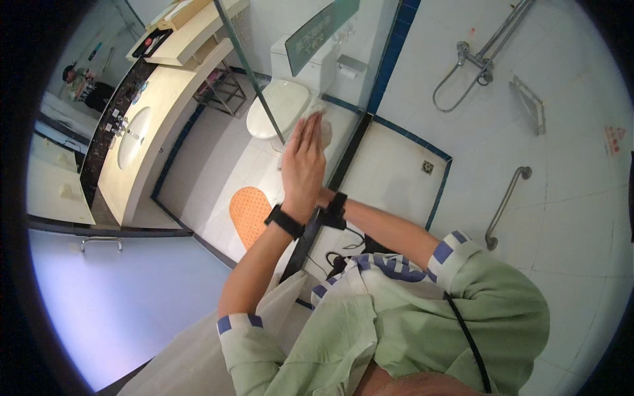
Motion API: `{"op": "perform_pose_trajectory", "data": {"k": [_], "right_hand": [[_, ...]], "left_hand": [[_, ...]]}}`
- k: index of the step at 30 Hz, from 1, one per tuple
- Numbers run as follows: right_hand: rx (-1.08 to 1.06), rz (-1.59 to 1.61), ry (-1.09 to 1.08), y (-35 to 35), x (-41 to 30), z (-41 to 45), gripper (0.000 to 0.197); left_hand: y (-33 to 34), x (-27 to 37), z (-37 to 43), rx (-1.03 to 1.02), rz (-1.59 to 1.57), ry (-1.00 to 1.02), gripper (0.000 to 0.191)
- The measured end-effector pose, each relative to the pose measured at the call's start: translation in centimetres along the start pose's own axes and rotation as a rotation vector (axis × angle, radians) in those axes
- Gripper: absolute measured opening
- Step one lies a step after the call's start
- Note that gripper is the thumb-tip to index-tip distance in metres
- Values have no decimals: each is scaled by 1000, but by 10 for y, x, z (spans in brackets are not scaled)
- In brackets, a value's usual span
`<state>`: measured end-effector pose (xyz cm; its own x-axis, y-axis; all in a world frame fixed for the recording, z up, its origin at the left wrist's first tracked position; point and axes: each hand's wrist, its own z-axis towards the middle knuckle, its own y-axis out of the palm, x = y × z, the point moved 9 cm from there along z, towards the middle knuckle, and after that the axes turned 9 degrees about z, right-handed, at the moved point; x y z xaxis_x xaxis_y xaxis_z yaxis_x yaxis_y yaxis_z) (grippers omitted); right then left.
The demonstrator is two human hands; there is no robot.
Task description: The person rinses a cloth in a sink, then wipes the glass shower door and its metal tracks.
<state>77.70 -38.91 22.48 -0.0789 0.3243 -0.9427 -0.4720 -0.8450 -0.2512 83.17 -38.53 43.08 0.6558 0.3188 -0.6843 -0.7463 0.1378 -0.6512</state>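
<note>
My left hand (pixel 304 158), with a black band at the wrist, stretches its straight fingers upward near the edge of a clear glass panel (pixel 250 72). Its palm is turned away, and what it touches is hidden. A whitish, blurred thing, perhaps a cloth (pixel 325 132), shows beside and beyond the fingertips. Only the wrist end of my right hand (pixel 325 197) is seen, behind my left hand; its fingers are hidden. The right wrist also wears a black band. A green sign with writing (pixel 319 32) is on the glass, above my hands.
Beyond the glass stands a white toilet (pixel 278 106). A counter with a washbasin (pixel 134 138) curves along the left, and an orange bath mat (pixel 247 213) lies on the floor. At right are a hand shower (pixel 462 52), a metal grab bar (pixel 505 208) and a floor drain (pixel 427 167).
</note>
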Motion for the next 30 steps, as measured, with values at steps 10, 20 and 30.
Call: {"op": "perform_pose_trajectory", "data": {"k": [10, 20, 30], "right_hand": [[91, -36, -81, -61, 4, 40, 78], [215, -164, -81, -348, 124, 174, 79], [293, -254, -86, -574, 214, 306, 81]], "left_hand": [[51, 35, 44, -190, 78, -1, 54], [93, 135, 341, -48, -259, -61, 59], [163, 220, 591, 219, -27, -62, 51]]}}
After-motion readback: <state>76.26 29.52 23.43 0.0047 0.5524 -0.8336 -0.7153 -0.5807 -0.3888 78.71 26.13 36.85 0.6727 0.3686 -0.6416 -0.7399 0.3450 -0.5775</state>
